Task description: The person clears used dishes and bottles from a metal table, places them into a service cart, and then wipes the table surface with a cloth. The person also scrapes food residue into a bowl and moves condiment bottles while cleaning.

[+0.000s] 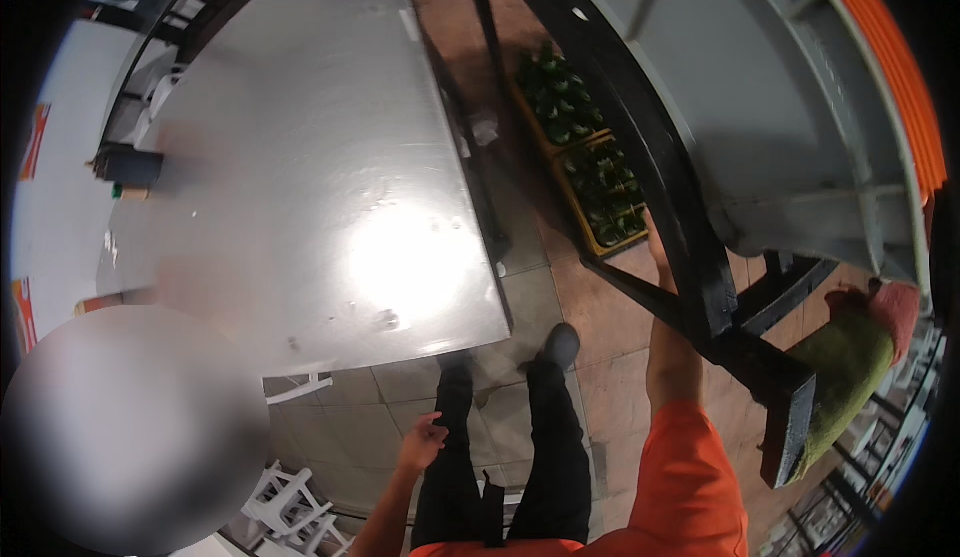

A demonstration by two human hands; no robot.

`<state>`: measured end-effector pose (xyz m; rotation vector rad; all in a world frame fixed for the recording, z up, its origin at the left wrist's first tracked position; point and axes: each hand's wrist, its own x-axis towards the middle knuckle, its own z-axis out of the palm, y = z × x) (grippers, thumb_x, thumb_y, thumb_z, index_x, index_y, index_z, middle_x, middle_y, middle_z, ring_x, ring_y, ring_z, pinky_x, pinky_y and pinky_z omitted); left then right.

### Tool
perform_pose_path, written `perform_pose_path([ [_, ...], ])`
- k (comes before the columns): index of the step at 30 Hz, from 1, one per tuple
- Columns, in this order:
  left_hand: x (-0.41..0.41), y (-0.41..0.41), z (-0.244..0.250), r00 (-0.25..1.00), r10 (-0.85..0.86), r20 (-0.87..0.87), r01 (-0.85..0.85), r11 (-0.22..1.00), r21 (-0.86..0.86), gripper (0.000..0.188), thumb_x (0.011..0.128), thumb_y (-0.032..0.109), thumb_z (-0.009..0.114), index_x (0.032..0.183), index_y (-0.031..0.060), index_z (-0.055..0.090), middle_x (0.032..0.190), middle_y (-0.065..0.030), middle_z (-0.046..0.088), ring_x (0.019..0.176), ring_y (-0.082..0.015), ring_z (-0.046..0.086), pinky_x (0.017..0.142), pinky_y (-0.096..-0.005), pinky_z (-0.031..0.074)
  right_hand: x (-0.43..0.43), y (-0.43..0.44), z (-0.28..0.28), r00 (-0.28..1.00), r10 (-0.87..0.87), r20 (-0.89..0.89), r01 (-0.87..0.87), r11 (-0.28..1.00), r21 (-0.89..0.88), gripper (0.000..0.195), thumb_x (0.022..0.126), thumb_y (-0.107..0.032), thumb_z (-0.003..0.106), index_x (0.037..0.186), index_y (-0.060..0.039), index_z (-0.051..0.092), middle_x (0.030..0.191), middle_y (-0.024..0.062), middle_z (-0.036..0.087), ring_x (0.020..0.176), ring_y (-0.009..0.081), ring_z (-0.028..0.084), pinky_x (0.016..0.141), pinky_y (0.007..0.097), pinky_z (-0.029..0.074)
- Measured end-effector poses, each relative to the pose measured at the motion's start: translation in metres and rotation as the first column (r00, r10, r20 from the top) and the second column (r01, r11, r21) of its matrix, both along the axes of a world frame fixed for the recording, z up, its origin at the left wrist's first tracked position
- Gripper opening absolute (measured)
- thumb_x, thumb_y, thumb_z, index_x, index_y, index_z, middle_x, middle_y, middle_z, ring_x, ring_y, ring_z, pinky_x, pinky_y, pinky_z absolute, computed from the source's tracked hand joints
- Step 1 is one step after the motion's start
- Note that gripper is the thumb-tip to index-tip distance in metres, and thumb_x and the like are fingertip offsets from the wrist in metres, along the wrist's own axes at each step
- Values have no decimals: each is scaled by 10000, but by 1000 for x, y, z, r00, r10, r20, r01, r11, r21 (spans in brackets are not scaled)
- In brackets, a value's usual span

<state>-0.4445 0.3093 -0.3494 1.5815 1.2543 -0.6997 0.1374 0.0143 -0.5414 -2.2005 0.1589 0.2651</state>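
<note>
My left hand (424, 441) hangs in front of my left thigh, its fingers loosely apart with nothing in them. My right arm stretches down behind a black metal frame (675, 174). At its end my right hand (654, 238) is near the front corner of a yellow crate (587, 234); the frame covers part of it, so its grip is unclear. Dark green, glossy things, apparently bottles (604, 193), fill this crate. A second yellow crate (534, 123) with similar contents stands right behind it on the floor.
A steel-topped table (315, 204) fills the left, with a dark container (129, 167) at its far side. Green cloth (844, 381) hangs by the frame's end. Beside me, a grey panelled structure (795, 107) overhangs. White plastic chairs (285, 497) stand lower left. A blurred patch hides one corner.
</note>
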Motion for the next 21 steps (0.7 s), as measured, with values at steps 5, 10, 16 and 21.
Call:
perform_pose_path([
  [5, -27, -7, 9, 975, -22, 221, 20, 1000, 14, 488, 963, 266, 668, 1410, 140, 517, 1029, -136, 764, 918, -341, 743, 832, -411, 552, -65, -33, -3, 993, 66, 93, -62, 997, -47, 341, 1004, -196, 562, 1221, 38, 682, 1104, 151, 730, 935, 281, 715, 875, 413, 567],
  [10, -57, 32, 68, 977, -137, 166, 125, 989, 81, 540, 969, 368, 634, 1443, 140, 510, 1073, -165, 761, 1000, -358, 731, 887, -450, 541, -223, -105, -58, 981, 194, -11, -192, 961, -198, 355, 1002, -151, 536, 1274, 36, 666, 1151, 164, 728, 947, 305, 723, 883, 426, 575],
  [16, -162, 103, 134, 977, 206, 48, -204, 978, -31, 553, 937, 474, 631, 1345, 101, 625, 1089, -170, 756, 1024, -326, 724, 917, -437, 547, -344, 90, 142, 520, 402, -753, -604, 797, 8, 335, 1025, -352, 595, 1179, -67, 677, 961, 81, 725, 764, 232, 708, 633, 378, 586],
  [21, -255, 253, 192, 947, 297, 125, -321, 909, 265, 516, 892, 456, 664, 1275, 112, 686, 1057, -178, 754, 1013, -316, 727, 905, -436, 554, -345, 361, 404, -88, 859, -504, -904, 144, 403, 363, 1013, -396, 568, 1122, -85, 720, 884, 63, 745, 666, 149, 686, 573, 303, 565],
])
